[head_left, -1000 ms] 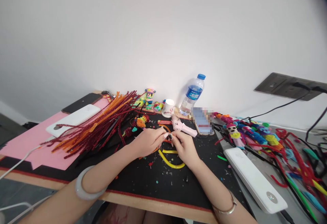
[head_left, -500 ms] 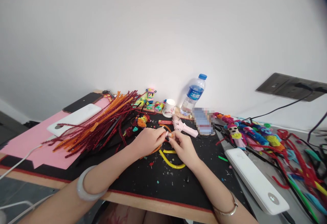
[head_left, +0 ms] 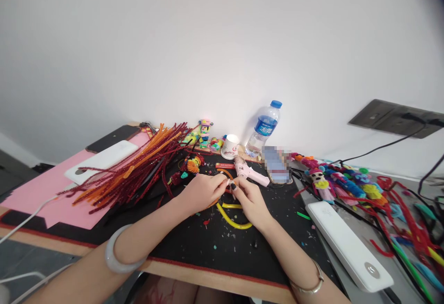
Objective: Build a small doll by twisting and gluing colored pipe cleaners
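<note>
My left hand (head_left: 204, 192) and my right hand (head_left: 250, 201) meet above the black mat, their fingertips pinched together. Between them is an orange pipe cleaner (head_left: 226, 172); a curve of it shows behind the fingertips, and most of the gripped part is hidden. Just below the hands, a bent yellow pipe cleaner (head_left: 231, 223) lies on the mat. A pink glue gun (head_left: 253, 174) rests right behind my right hand. To the left of my left hand lies a small orange and dark red pipe-cleaner figure (head_left: 193, 165).
Dark red and orange pipe cleaners (head_left: 138, 172) are heaped on pink sheets (head_left: 38, 197) at left. A paper cup (head_left: 230, 147), water bottle (head_left: 263, 130) and phone (head_left: 277, 167) stand or lie near the wall. At right are a white power bank (head_left: 348, 246) and several pipe-cleaner dolls (head_left: 322, 183).
Both hands stay in nearly the same place. The right fingers have shifted slightly at the pinch, and the orange bit between the fingertips shows less.
</note>
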Demonstrator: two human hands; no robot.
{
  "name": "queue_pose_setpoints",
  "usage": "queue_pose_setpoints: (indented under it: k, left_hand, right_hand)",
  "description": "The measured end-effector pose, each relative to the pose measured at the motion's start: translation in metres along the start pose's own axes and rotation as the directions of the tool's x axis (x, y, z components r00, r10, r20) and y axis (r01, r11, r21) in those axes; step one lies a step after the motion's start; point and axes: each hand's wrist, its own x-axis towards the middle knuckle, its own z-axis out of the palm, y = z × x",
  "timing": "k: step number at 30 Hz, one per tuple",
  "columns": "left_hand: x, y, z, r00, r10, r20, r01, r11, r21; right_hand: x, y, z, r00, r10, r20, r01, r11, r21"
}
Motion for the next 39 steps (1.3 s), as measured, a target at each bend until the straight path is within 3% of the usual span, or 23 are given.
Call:
queue_pose_setpoints:
  k: [7, 13, 18, 23, 30, 39]
  left_hand:
    - [-0.002, 0.003, 0.001, 1.000, 0.023, 0.010, -0.022, 0.997, -0.070]
    - [0.000, 0.005, -0.002, 0.998, -0.064, -0.008, 0.062, 0.985, -0.161]
    - [-0.001, 0.011, -0.005, 0.997, -0.058, 0.051, 0.069, 0.965, -0.254]
    - [-0.002, 0.012, -0.009, 0.992, -0.102, 0.073, 0.123, 0.895, -0.428]
    - [-0.002, 0.010, -0.005, 0.996, -0.088, 0.030, 0.093, 0.957, -0.274]
    - [-0.001, 0.009, 0.004, 0.996, -0.090, 0.010, 0.089, 0.944, -0.317]
  right_hand:
    - [0.000, -0.003, 0.001, 0.999, 0.034, -0.016, -0.032, 0.994, 0.102]
    - [0.000, 0.000, 0.001, 1.000, 0.003, -0.006, -0.003, 0.996, 0.091]
    - [0.000, 0.003, 0.002, 0.999, -0.011, -0.050, 0.009, 0.999, -0.043]
    - [0.001, 0.002, 0.000, 0.985, -0.104, -0.134, 0.073, 0.973, -0.221]
    - [0.000, -0.001, 0.001, 0.986, -0.123, -0.110, 0.088, 0.957, -0.277]
    - [-0.001, 0.000, 0.005, 0.994, -0.078, -0.072, 0.054, 0.957, -0.286]
